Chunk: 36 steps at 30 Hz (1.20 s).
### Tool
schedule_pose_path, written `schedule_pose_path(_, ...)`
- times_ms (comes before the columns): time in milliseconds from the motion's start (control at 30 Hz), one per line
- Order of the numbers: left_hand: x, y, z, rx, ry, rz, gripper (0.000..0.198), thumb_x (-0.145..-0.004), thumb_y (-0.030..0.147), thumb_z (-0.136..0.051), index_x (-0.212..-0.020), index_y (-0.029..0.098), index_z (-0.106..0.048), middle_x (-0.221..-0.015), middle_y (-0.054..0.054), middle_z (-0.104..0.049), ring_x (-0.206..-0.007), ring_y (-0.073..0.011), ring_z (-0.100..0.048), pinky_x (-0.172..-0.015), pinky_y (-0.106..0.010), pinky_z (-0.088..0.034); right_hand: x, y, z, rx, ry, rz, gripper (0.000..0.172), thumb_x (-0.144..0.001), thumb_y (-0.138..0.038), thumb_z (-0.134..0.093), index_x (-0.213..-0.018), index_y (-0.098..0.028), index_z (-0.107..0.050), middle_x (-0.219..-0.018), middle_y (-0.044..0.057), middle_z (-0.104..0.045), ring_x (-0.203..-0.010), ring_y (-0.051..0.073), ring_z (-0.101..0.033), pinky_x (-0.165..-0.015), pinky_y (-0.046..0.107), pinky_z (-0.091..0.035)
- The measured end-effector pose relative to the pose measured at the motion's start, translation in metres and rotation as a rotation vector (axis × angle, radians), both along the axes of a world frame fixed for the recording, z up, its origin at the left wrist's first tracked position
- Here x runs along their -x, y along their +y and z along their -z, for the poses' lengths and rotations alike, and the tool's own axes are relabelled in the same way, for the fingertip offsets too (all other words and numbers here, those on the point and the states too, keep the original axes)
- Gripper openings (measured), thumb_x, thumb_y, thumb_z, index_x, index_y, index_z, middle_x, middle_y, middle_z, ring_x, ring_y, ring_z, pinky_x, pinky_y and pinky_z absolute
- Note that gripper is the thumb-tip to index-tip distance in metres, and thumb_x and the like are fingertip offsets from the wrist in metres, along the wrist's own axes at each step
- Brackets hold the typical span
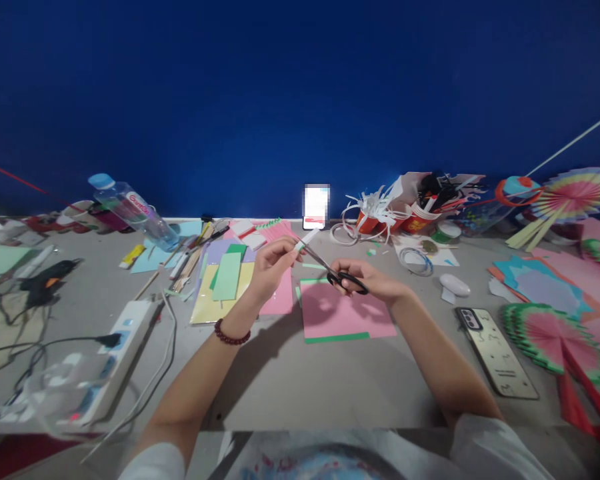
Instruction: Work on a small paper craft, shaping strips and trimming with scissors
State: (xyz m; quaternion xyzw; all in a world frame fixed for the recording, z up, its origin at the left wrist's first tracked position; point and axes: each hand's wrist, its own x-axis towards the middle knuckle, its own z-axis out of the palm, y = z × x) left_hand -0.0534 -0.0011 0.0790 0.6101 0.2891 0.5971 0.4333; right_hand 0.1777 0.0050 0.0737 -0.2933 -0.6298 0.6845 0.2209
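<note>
Blurred lettering on bottle (pixel 139 211), unclear marks on phone case (pixel 500 357), none readable

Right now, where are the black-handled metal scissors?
The scissors are right of the head view's centre, in the right hand, above the pink, green-edged paper rectangle.

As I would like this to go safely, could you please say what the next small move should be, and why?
Perhaps ease the left hand back slightly, to avoid a nick: the long, black-handled metal scissors held in the right hand point towards it, seemingly close to where it pinches a small, whitish, paper-like strip.
</note>
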Motion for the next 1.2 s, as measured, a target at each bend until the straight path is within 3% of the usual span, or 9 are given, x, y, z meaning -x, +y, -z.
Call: schedule_pose_path(1200,-0.0042,-0.0045,0.0023,-0.020,0.152,-0.004,0.027,-0.083,0.033,-0.062,-0.061,0.018,-0.063,-0.066,-0.003,-0.057,-0.065,-0.0139,-0.052,-0.060,-0.027,-0.040,0.0041,-0.0036,-0.0059,0.008,0.000,0.004,0.048,-0.073,-0.059,-0.069,-0.087,-0.016,-0.053,-0.070,-0.003,-0.049,-0.060,0.009,-0.044,-0.056,0.023,-0.034)
